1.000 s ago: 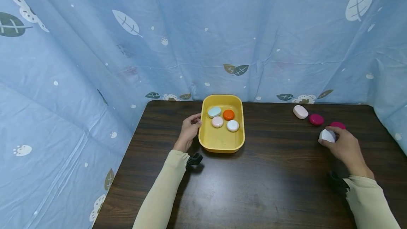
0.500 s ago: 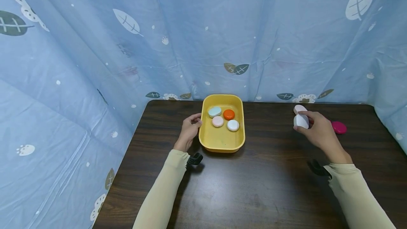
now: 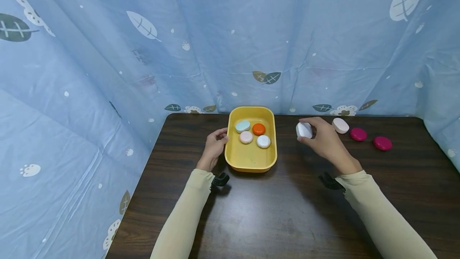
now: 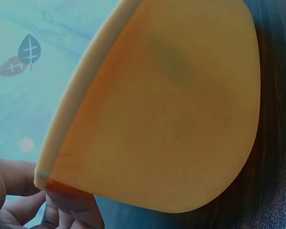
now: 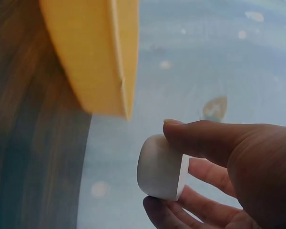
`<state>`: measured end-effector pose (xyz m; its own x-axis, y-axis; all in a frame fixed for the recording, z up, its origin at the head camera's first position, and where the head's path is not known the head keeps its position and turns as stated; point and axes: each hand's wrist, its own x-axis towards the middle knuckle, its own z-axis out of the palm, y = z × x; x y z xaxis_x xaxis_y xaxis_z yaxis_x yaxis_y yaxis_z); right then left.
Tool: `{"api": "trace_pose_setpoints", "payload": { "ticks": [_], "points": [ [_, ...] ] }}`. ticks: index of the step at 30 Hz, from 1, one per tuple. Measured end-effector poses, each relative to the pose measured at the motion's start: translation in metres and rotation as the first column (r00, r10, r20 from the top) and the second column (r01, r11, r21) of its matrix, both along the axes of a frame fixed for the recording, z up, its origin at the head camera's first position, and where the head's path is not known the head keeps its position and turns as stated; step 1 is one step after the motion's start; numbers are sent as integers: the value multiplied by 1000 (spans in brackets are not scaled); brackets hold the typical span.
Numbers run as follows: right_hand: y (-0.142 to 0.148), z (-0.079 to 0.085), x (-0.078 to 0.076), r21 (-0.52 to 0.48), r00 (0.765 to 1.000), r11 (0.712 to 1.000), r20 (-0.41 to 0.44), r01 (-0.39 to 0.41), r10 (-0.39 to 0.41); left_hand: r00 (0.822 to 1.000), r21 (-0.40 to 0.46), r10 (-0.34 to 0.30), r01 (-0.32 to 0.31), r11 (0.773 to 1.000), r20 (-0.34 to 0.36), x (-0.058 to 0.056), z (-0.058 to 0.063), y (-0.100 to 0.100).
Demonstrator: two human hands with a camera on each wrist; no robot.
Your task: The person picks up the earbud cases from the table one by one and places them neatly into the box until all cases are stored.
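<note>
My left hand [image 3: 214, 147] pinches the left rim of a yellow plastic tub [image 3: 251, 165]; in the left wrist view the fingers [image 4: 71, 205] curl at the rim's end. Inside the tub lie a pale blue oval piece [image 3: 242, 126], an orange round one [image 3: 258, 129], a pale pink one [image 3: 246, 137] and a white one [image 3: 263, 142]. Right of the tub, above the table, my right hand [image 3: 325, 139] holds a white, soap-like block [image 3: 304, 130] between thumb and fingers. The right wrist view shows this block [image 5: 159, 169] with rounded sides and one flat face.
On the dark wood table [image 3: 258, 215], a pale pink oval piece [image 3: 340, 125] and two magenta round pieces [image 3: 358, 134] lie to the right of my right hand. A blue patterned curtain [image 3: 223, 43] hangs along the table's back edge.
My right hand has carried the white block leftwards from beside the far-right magenta piece towards the tub, uncovering both magenta pieces. My left hand stays at the tub's rim.
</note>
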<state>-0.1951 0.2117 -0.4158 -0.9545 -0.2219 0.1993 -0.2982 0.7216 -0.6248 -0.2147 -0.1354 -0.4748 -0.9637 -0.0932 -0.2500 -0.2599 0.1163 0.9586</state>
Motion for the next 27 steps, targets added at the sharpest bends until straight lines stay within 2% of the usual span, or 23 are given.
{"api": "trace_pose_setpoints", "payload": {
  "ticks": [15, 22, 27],
  "points": [
    [-54, 9, -10, -47, 991, 990, 15, -133, 134, 1000, 9, 11, -11, 1000, -12, 0, 1, 1],
    [-74, 7, -17, -51, 980, 979, 16, -198, 199, 999, 9, 12, -12, 1000, -42, 0, 0, 3],
    [-88, 7, -19, -41, 968, 968, 33, -249, 251, 999, 7, 16, -16, 1000, -34, 0, 0, 4]
  ]
}}
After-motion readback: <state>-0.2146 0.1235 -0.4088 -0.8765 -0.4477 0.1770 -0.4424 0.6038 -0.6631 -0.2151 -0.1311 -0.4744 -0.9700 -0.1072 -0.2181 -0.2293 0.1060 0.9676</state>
